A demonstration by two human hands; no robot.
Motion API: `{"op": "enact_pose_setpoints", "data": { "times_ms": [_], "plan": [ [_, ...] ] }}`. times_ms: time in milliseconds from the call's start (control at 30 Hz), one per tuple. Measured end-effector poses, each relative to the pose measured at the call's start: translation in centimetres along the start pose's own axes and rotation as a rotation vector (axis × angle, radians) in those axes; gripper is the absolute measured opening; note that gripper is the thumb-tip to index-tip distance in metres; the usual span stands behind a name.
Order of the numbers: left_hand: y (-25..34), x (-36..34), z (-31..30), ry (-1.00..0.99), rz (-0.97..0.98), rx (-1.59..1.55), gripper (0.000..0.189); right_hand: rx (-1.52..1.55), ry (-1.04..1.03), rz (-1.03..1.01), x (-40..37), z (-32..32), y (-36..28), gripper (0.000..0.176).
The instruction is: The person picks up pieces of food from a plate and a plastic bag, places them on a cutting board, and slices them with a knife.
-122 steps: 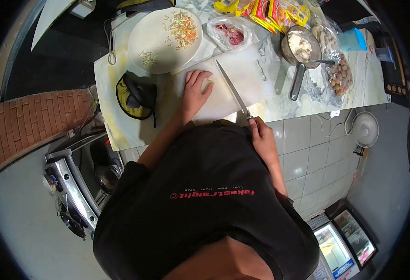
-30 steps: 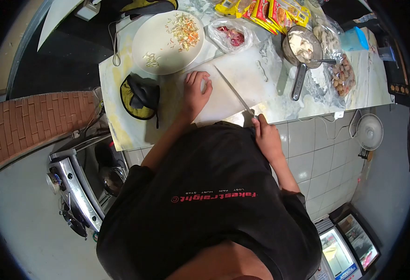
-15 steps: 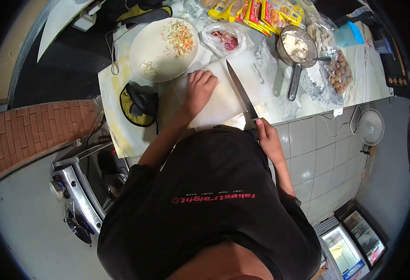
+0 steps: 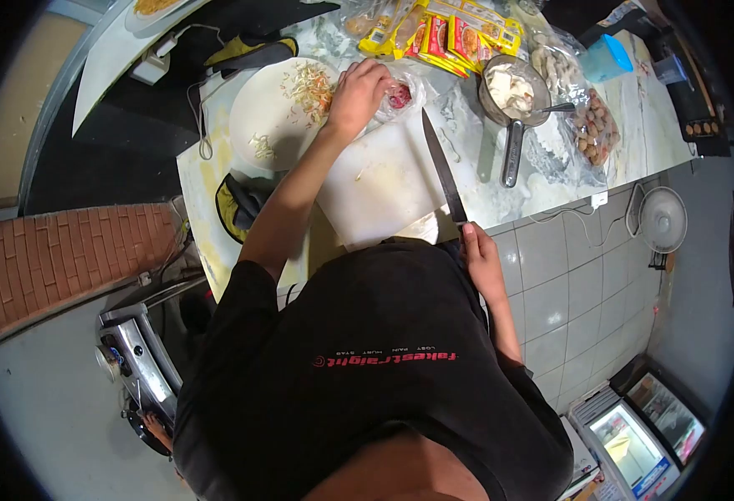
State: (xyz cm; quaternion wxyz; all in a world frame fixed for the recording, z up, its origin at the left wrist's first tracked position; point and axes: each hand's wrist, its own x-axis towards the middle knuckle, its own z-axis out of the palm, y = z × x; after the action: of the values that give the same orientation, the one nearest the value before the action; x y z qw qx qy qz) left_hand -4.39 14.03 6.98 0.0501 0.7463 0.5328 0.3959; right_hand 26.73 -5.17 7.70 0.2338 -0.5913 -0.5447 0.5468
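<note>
My right hand (image 4: pixel 482 260) is closed round the handle of a long kitchen knife (image 4: pixel 442 167), its blade lying along the right side of the white cutting board (image 4: pixel 375 192). My left hand (image 4: pixel 360 98) reaches over the right rim of the large white plate (image 4: pixel 250 117) to a clear plastic bag (image 4: pixel 417 92) with dark red pieces (image 4: pixel 398 95) in it. Its fingers are bent and slightly apart at the bag, with the fingertips partly hidden. Shredded pale and orange vegetables (image 4: pixel 307 92) lie on the plate. A small pale scrap rests on the board.
A saucepan (image 4: pixel 513 154) with white chunks, yellow and red packets (image 4: pixel 459 42), a bag of round brown pieces (image 4: pixel 594 129) and a blue container (image 4: pixel 607 58) stand on the marble table. A black-yellow pouch (image 4: pixel 237 209) lies left. Another person's hand (image 4: pixel 156 430) shows near the stove.
My left hand has moved from the cutting board up to the plastic bag. My right hand still holds the knife, nearly in place. Another person's hand has come into view at lower left.
</note>
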Motion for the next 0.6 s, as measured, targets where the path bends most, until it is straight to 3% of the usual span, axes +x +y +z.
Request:
{"op": "enact_pose_setpoints", "data": {
  "times_ms": [600],
  "plan": [
    [-1.2,0.1,0.5,-0.098,-0.019,-0.169,0.016,0.051,0.007,0.021,0.1,0.3,1.0,0.043]
  ]
}}
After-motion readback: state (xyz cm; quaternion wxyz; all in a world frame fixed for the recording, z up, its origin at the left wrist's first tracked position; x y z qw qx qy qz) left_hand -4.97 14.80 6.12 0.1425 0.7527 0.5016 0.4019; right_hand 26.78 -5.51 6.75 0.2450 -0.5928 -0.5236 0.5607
